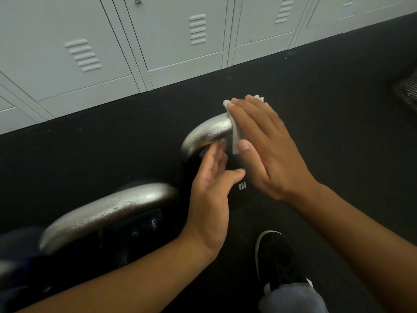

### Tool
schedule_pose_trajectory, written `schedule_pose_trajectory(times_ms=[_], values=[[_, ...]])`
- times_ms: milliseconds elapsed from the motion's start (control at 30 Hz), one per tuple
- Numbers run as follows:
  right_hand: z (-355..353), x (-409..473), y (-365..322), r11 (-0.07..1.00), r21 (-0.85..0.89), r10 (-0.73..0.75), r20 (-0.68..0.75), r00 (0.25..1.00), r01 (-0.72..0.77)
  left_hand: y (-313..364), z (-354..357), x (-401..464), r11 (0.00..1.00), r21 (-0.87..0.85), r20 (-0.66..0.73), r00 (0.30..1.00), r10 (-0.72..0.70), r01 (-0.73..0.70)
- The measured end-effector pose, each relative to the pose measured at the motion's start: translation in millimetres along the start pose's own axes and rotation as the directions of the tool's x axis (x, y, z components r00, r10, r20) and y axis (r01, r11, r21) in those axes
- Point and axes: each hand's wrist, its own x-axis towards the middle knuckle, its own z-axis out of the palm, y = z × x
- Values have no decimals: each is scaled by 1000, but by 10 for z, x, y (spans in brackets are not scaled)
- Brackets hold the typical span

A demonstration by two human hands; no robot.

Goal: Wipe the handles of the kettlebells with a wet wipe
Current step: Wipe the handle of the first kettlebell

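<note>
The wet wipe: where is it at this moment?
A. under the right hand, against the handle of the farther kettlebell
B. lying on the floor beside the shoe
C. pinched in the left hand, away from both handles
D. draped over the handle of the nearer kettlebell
A: the white wet wipe sits between the right hand and the farther kettlebell's handle, while the left hand holds nothing.

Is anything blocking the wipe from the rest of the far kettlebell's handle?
Nothing visible does. The right hand presses the wet wipe against the far kettlebell's handle, and the bare metal curves away to the left unobstructed. The open left hand sits just below that handle, fingertips near its underside, not across the top.
</note>
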Motion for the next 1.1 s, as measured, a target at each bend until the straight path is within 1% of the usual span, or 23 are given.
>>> schedule_pose_trajectory(times_ms=[100,200,300,367,433,533,667,767,867,967,1033,1100], values=[[-9,-58,37,1000,27,13,-25,1000,-13,2,2,-6,1000,8,-18,1000,-3,3],[-39,-16,42,993,60,100,-56,993,-97,-1,-5,-12,1000,6,-28,1000,-13,13],[-52,98,-6,985,43,167,-62,984,-164,-14,-3,-18,1000,5,-39,999,-12,12],[-38,156,-59,990,9,140,-43,989,-140,-7,1,-19,1000,1,-29,1000,-8,8],[-22,162,-95,998,-31,60,2,998,-60,6,7,-21,1000,5,1,1000,21,-21],[-38,104,-81,1000,-19,1,44,999,0,21,3,-34,1000,5,4,1000,23,-23],[-74,43,-11,999,22,41,-5,999,-40,1,-24,-63,999,23,-42,999,-24,25],[-77,115,-9,997,7,78,-21,997,-78,8,-26,-72,999,35,-54,998,-32,34],[-71,180,-61,998,-19,61,0,998,-61,6,-29,-75,999,27,-47,999,-22,24],[-45,132,-109,1000,-23,22,41,999,-22,19,-31,-73,999,33,-8,1000,-7,7],[-76,87,-100,1000,13,9,59,998,-10,42,-5,-73,999,39,-3,1000,-11,11],[-121,61,-94,994,105,7,43,999,-11,33,14,-78,995,79,-60,997,-52,56]])
